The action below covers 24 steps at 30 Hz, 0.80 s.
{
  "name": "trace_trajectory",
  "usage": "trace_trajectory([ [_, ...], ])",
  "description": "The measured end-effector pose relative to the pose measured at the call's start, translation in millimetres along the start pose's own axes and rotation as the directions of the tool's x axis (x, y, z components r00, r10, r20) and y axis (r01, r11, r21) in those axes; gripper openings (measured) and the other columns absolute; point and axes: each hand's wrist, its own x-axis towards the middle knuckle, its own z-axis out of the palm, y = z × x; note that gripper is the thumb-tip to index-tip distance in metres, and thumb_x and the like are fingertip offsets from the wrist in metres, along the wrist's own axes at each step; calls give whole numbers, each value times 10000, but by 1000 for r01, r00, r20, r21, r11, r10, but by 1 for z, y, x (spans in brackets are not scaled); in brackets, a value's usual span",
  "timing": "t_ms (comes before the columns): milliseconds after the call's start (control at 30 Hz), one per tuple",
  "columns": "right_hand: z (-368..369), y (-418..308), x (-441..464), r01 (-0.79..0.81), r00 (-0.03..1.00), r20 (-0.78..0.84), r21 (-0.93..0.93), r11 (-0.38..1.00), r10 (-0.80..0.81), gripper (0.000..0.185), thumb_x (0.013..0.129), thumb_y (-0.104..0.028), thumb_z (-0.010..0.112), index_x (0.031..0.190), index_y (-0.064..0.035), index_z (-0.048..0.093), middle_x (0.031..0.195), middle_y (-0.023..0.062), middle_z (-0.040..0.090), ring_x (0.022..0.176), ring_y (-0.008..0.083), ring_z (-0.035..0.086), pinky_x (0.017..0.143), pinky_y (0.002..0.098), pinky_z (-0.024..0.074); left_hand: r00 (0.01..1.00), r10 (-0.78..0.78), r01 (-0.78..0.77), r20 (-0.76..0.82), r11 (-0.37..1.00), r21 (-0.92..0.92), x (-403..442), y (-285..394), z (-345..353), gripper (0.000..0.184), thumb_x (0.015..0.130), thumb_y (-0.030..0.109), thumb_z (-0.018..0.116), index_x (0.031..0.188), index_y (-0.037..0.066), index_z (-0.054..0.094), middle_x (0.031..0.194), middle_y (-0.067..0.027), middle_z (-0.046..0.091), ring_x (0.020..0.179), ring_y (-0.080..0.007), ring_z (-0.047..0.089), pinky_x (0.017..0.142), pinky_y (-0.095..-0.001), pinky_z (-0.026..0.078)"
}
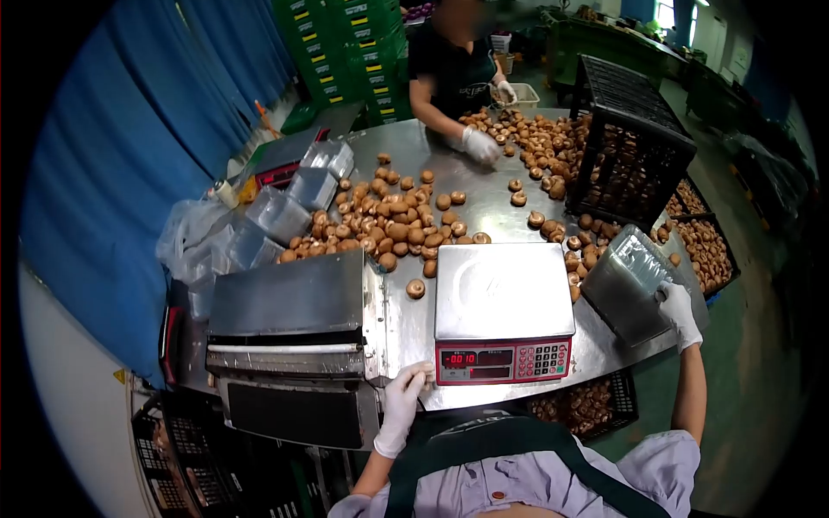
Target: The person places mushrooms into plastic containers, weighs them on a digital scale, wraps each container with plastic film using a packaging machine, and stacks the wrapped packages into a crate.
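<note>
My right hand [680,316], in a white glove, grips the near right edge of a stack of clear plastic trays [633,281] that stands tilted on the table's right side. My gloved left hand [402,409] is at the table's front edge, by the lower left corner of the scale; its fingers are curled together, and whatever they may hold is hidden. A digital scale [505,292] with a bare steel plate and red front panel stands between my hands. Its display reads about -0010. Brown mushrooms [393,216] lie piled beyond it.
A wrapping machine [289,293] stands at the left, with clear plastic boxes [281,214] behind it. Across the steel table [462,177], a co-worker's gloved hand [480,146] is by the mushrooms. A black crate [635,138] lies tipped at the right. Mushroom crates [704,250] stand beyond the table.
</note>
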Motion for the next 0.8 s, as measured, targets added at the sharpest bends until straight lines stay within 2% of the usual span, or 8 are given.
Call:
trace_trajectory([
  [200,-19,-28,-10,-51,917,-400,-125,991,-3,52,848,-82,569,894,-96,589,912,115,625,820,305,600,661,378,480,958,-272,219,-92,899,-379,44,-22,-1,297,941,181,479,1164,-5,542,986,-146,599,848,-211,617,794,-327,524],
  [333,-54,-131,-18,502,723,-576,61,862,-381,144,814,40,561,910,-61,598,846,84,629,771,255,608,662,337,490,924,-358,186,-131,724,-664,81,-57,-8,322,928,180,485,1196,2,505,997,-115,568,980,-254,573,888,-376,496],
  [400,-47,-176,-19,656,691,-483,106,747,-538,152,780,32,582,899,-64,593,856,80,639,743,260,604,643,336,490,917,-384,196,-110,673,-713,98,-72,-13,294,912,176,509,1155,10,516,1005,-99,560,1000,-270,557,923,-385,470],
  [467,6,-186,-13,704,685,-322,62,708,-653,153,761,-39,617,909,-66,594,887,81,652,710,268,589,631,340,489,847,-527,280,-70,555,-783,120,-84,-14,434,894,214,535,1275,25,449,1239,-119,481,1119,-298,503,989,-412,405],
  [533,58,-198,-5,736,670,32,108,669,-742,216,778,-163,644,959,-54,597,953,99,651,705,276,575,644,361,489,848,-526,270,-61,528,-805,134,-85,-10,483,888,238,544,1305,34,411,1266,-127,463,1142,-313,486,1003,-424,389],
  [633,75,-214,11,808,551,22,236,540,-834,371,821,-276,633,1101,-39,582,1042,133,624,784,295,592,692,400,486,848,-527,247,-50,477,-843,150,-80,-5,581,884,282,550,1364,48,320,1335,-145,407,1188,-342,449,1024,-449,360],
  [733,60,-225,44,559,710,153,469,683,-687,410,852,-323,622,1182,-87,564,995,167,629,816,345,597,716,415,489,866,-499,232,-18,433,-871,168,-81,-2,694,894,350,527,1428,65,190,1439,-163,291,1264,-376,377,1047,-484,322],
  [800,56,-237,79,515,756,28,591,621,-654,442,880,-313,598,1260,-100,526,994,206,632,921,340,616,796,384,496,874,-485,200,15,331,-922,182,-73,0,716,904,390,501,1447,76,156,1459,-170,262,1297,-380,340,1050,-486,315],
])
